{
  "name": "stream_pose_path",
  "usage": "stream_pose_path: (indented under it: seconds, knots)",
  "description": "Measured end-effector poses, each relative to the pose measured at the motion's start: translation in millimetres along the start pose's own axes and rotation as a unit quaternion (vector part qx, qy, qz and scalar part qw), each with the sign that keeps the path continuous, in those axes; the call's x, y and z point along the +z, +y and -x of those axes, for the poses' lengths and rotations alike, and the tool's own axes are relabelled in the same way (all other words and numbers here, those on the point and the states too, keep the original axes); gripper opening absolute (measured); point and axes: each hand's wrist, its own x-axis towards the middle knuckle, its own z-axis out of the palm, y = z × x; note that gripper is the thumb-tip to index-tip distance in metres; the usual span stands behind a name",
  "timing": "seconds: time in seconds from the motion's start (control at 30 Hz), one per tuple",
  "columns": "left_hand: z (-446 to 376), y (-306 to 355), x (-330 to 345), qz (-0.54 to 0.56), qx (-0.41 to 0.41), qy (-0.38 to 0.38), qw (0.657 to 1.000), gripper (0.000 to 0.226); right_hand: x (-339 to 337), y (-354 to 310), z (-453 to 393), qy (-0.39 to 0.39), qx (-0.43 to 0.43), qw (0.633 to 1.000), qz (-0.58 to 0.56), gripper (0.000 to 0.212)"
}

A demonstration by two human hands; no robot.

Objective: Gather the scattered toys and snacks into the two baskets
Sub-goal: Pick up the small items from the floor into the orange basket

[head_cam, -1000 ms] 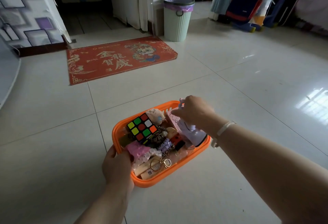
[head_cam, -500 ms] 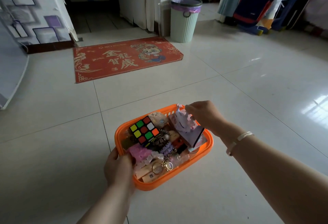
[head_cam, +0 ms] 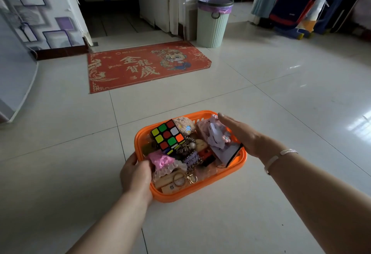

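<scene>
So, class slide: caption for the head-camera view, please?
Left hand grips the full orange basket while the open right hand rests beside a purple toy.

Head camera looks forward-down, close over the basket [head_cam: 200, 195].

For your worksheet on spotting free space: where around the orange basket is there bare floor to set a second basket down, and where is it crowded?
Bare tile lies between the orange basket and the red doormat, and to the basket's right toward the window glare. The basket itself is packed, puzzle cube included. The left hand grips its near-left rim; the right hand lies flat along its right edge.
</scene>
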Motion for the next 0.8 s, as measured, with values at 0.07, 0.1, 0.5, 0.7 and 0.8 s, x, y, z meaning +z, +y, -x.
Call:
stream_pose_path:
  seconds: [0.07,0.1,0.5,0.7,0.8]
  knots:
    - [-9.9,2.4,2.7,-0.022,0.005,-0.007,1.0,0.014,2.9,1.9,0.6,0.014,-0.009,1.0,-0.014,0.107]
    - [-14.9,2.4,3.8,-0.036,0.004,-0.013,0.999,0.015,4.2,4.4,1.8,0.014,-0.011,1.0,-0.023,0.098]
    - [-55.2,-25.5,4.2,-0.124,-0.014,-0.067,0.99,0.02,28.6,56.3,-0.3,0.098,0.006,0.995,-0.015,0.045]
    - [-67.1,-25.0,-0.9,-0.143,-0.02,-0.134,0.98,0.022,19.5,97.5,-37.5,0.157,0.006,0.987,0.03,0.076]
    - [-69.9,-26.3,-3.7,-0.141,-0.026,-0.148,0.978,0.022,36.6,68.4,-12.8,0.194,0.01,0.98,0.039,0.078]
